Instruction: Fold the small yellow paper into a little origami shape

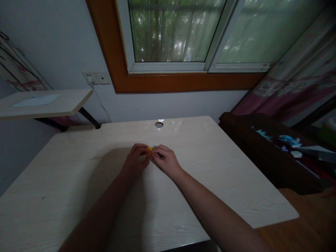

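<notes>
Between my two hands, over the middle of the pale wood-grain desk (220,196), is a small yellow object (149,149); it is too small and too covered by fingers to name its kind. My left hand (136,157) pinches it from the left with thumb and fingers. From the right, my right hand (165,159) has its fingertips closed on the same piece. Both sets of fingertips nearly meet around it. Most of the piece is hidden behind them.
A round cable hole (159,124) lies beyond my hands. On the left, a raised shelf (44,105) stands on dark legs, with a paper (36,100) on top. A cord hangs from the wall socket (96,78). Dark furniture (252,147) with items on it stands right of the desk.
</notes>
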The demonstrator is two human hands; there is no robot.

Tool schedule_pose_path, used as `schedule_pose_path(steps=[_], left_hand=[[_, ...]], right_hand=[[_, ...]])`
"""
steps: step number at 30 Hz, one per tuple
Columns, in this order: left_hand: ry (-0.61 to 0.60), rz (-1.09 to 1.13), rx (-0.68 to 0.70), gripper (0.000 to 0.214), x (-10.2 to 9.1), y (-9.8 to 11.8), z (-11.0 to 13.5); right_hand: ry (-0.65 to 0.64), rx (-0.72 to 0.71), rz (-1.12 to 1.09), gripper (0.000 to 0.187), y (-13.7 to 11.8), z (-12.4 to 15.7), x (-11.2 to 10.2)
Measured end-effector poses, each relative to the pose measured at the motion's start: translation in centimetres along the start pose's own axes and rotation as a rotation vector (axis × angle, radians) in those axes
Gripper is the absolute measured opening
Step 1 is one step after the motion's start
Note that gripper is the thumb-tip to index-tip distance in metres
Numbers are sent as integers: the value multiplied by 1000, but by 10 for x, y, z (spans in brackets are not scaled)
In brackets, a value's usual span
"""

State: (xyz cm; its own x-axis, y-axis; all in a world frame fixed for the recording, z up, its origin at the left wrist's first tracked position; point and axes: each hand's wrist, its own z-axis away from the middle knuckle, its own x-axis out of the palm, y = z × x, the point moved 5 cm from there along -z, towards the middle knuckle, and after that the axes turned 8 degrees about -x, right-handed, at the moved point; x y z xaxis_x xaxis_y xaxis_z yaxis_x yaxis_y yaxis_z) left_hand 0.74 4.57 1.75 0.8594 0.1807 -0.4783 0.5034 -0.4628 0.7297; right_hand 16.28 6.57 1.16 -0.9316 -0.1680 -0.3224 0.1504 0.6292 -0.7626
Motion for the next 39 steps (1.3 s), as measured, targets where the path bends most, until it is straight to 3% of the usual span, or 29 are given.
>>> schedule_pose_path(steps=[9,17,23,31,39], left_hand=[[12,-11,-12,13,-2,2,0],[36,116,-238,19,-2,-8,1],[16,159,-337,16,-2,-11,0],[29,163,-241,8,-4,-12,-1],[21,243,-241,11,-5,-12,-3]], right_hand=[[-43,-5,33,16,-5,-1,1],[16,130,14,22,3,3,3],[-5,100,92,23,-1,2,3],[7,107,144,27,-3,1,1],[32,150,25,25,4,2,4]])
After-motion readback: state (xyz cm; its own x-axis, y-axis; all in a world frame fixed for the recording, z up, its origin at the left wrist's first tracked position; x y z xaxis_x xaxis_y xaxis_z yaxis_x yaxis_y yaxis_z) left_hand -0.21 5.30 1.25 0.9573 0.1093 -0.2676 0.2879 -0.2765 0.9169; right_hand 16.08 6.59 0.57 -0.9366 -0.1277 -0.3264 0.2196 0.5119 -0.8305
